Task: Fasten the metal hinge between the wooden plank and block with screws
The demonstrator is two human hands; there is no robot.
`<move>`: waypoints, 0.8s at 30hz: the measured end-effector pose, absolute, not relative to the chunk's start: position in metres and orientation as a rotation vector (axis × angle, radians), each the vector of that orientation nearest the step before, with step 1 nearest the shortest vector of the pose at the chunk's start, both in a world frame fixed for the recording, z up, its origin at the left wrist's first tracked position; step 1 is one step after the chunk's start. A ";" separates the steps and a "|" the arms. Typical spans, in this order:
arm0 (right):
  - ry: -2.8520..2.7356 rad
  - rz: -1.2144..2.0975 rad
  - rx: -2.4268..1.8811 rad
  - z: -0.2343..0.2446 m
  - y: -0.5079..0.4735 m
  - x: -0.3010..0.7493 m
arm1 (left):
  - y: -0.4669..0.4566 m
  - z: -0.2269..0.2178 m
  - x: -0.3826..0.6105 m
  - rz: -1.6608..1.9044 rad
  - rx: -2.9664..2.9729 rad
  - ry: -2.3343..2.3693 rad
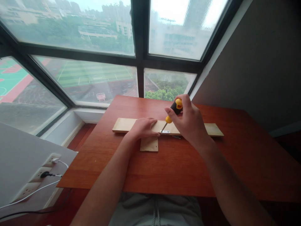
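My right hand [191,121] is wrapped round the yellow and black handle of a screwdriver [176,106], tilted with its tip down to the left. The tip meets the left end of a small metal plate [166,131] at the front edge of a long pale wooden board [124,124]. My left hand [144,127] grips this board just left of the plate, fingers across its top and thumb at the front edge. Below that hand lies a short wooden piece [149,144] with small dark holes. A few screws or nails [176,137] lie by the board, too small to tell which.
The boards lie on a reddish-brown table [169,172]. Large windows with a dark frame [140,62] stand behind it, and a grey wall [249,62] rises at the right. Sockets with plugs and cables [45,174] are on the low wall at the left.
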State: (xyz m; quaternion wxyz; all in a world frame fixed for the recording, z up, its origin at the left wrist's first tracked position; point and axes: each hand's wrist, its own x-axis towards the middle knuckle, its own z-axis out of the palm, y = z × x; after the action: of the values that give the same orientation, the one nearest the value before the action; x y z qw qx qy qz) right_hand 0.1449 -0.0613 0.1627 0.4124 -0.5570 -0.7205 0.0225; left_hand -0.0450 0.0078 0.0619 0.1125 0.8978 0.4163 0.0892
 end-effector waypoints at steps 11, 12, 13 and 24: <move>-1.911 0.581 -1.082 0.170 -0.044 0.159 | 0.006 0.064 -0.044 0.278 2.594 1.221; -1.913 0.524 -1.115 0.170 -0.043 0.158 | 0.006 0.064 -0.044 0.277 2.589 1.219; -1.913 0.467 -1.142 0.171 -0.044 0.156 | 0.006 0.064 -0.044 0.277 2.588 1.219; -1.847 0.118 -1.307 0.162 -0.047 0.146 | 0.007 0.062 -0.044 0.293 2.625 1.217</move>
State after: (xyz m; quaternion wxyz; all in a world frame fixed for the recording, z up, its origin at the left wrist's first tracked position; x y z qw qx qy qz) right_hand 0.1464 -0.0474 0.1619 0.4242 -0.5223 -0.7382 0.0471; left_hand -0.0442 0.0070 0.0615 0.1163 0.8965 0.4157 0.1002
